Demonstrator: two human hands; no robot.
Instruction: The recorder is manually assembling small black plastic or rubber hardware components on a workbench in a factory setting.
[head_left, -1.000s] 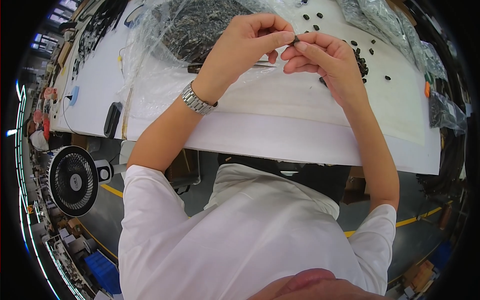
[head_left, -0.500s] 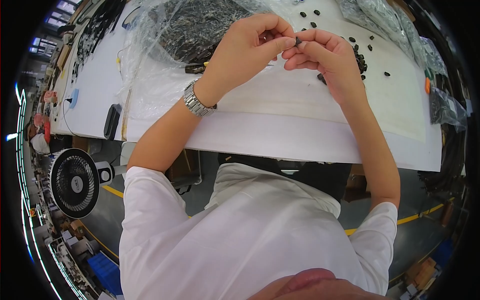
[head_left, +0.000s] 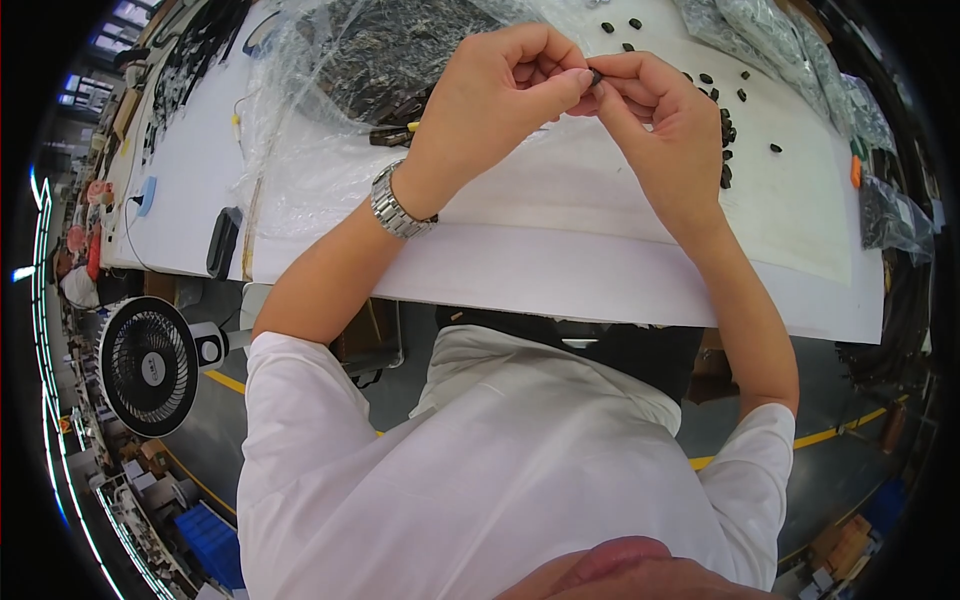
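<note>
My two hands meet over the far middle of the table, their fingertips pinched around one small black part (head_left: 596, 77). My left hand (head_left: 500, 105), with a metal watch (head_left: 396, 203) at its wrist, has thumb and forefinger closed at the part's left side. From the other side my right hand (head_left: 660, 135) pinches it between thumb and forefinger. Fingers cover most of the piece, so its exact kind cannot be made out. Several similar small black pieces (head_left: 727, 130) lie loose beside and beyond my right hand. Behind my left hand rests a clear plastic bag (head_left: 370, 60) full of black parts.
The white tabletop (head_left: 560, 270) spans the view. A black oblong object (head_left: 224, 243) lies near its left front edge, and a fan (head_left: 150, 366) stands left of me. More clear bags (head_left: 770, 50) lie at the far right; black strips (head_left: 200, 70) at the far left.
My right hand has turned and shifted slightly, its lower fingers now tucked behind the left fingertips. My left hand has barely moved. Both still pinch the small part.
</note>
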